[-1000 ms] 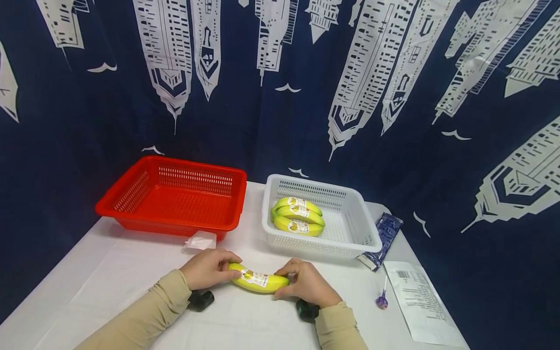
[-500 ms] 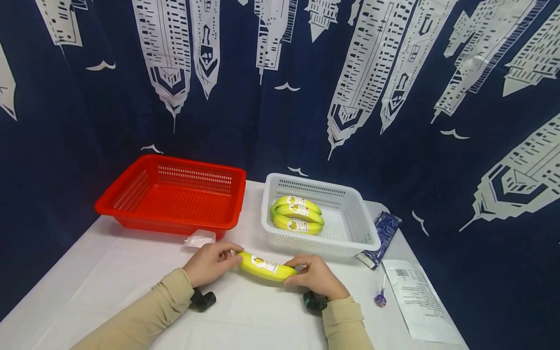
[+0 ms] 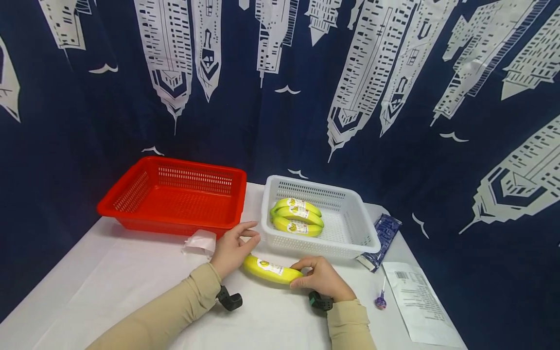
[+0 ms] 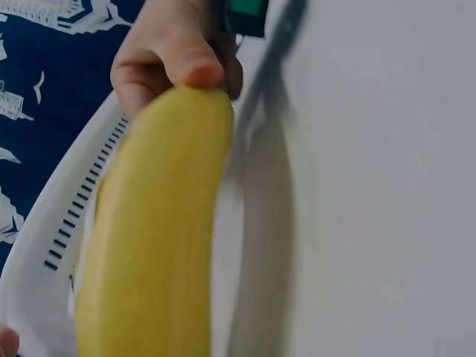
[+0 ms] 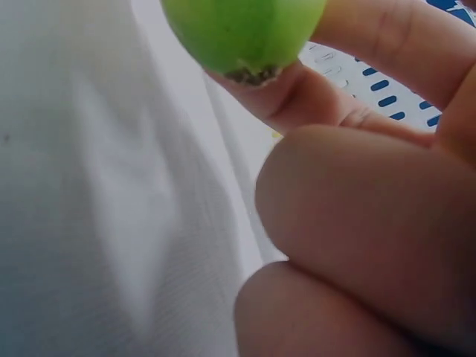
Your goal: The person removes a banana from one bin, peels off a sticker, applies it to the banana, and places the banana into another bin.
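My right hand (image 3: 322, 278) pinches one end of a yellow banana (image 3: 272, 272) with a white label, just above the white table. In the right wrist view, fingers (image 5: 372, 178) lie around the banana's green tip (image 5: 245, 33). The left wrist view shows the banana (image 4: 160, 230) running up to the right hand (image 4: 175, 52). Beside the banana's other end, my left hand (image 3: 235, 248) has its fingers extended toward the white basket, with nothing between thumb and fingers. Whether its palm side touches the banana cannot be told.
A white basket (image 3: 350, 221) with several labelled bananas (image 3: 297, 217) stands behind my hands. To its left is a red basket (image 3: 188, 201), with crumpled white paper (image 3: 201, 241) before it. On the right lie a blue packet (image 3: 385, 238), a lollipop (image 3: 380, 300) and a white packet (image 3: 420, 304).
Both hands carried the banana slightly rightward. My left hand then let go of its end and moved forward and right. The right hand still grips the banana.
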Demonstrator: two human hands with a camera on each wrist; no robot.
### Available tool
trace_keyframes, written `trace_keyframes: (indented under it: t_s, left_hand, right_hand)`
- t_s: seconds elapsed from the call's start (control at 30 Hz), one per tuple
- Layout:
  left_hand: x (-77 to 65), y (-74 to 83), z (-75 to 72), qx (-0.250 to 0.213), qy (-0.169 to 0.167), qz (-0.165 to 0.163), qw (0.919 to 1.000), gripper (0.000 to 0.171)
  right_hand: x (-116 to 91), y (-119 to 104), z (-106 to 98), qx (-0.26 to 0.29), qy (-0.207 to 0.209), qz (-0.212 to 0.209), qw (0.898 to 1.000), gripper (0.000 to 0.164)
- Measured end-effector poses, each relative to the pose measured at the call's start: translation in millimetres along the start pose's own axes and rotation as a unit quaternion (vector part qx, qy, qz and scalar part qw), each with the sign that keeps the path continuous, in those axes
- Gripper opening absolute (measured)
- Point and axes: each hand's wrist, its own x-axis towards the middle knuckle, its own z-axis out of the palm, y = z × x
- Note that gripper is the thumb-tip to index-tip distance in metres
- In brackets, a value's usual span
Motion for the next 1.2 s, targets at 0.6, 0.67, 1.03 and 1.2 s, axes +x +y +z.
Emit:
trace_keyframes:
  t_s: [0.6,0.67,1.03,1.2]
  left_hand:
    - [20.3,-21.8,28.0,-0.098,0.023,-0.018,0.9948,0.033]
    - [21.1,-23.8,28.3,-0.103,0.025,-0.02,0.9941,0.033]
    - [23.5,-29.1,28.5,-0.112,0.019,-0.031,0.993,0.034]
    - [22.7,-29.4,26.7,-0.098,0.021,-0.029,0.9945,0.033]
  right_hand:
    - [-12.7,-2.0,-10.7,0.004,-0.012,0.02,1.0,0.034]
    - [-14.9,-2.3,-15.4,-0.002,-0.012,0.021,1.0,0.034]
    - [-28.9,-21.5,-64.8,-0.04,0.031,-0.008,0.999,0.034]
    - [-25.6,-32.5,-92.1,-0.006,0.032,-0.017,0.999,0.036]
